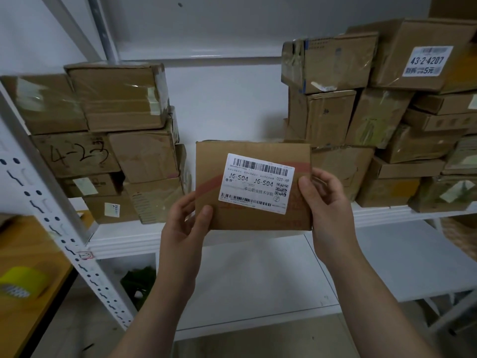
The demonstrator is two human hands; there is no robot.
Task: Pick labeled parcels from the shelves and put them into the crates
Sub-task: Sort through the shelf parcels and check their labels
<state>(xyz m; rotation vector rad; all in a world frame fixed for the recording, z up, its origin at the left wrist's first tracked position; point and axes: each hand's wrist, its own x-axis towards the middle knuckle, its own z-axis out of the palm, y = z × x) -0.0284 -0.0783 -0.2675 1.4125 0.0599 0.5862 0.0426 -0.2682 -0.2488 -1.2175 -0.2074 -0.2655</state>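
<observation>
- Many taped brown cardboard boxes [103, 130] sit left of the flat brown cardboard parcel with a white barcode label [253, 187].
- The left hand [184, 226] grips that parcel's lower left corner.
- The right hand [327, 202] grips its right edge; picking looks done.
- More boxes [374, 120] are stacked right of the parcel. No crate shows, so placing remains.

One parcel [251, 222] is in hand, with two grips on it: the left grip [184, 224] and the right grip [329, 202]. On the shelf [121, 239], seven cardboard boxes form the left stack [116, 99], and at least eleven form the right stack [327, 115], whose far side is cut off by the frame. Two large barcode labels are visible, the parcel label [256, 183] and the top-right box label [427, 60], and one yellow tape roll [20, 282] lies on one desk [28, 244].
</observation>
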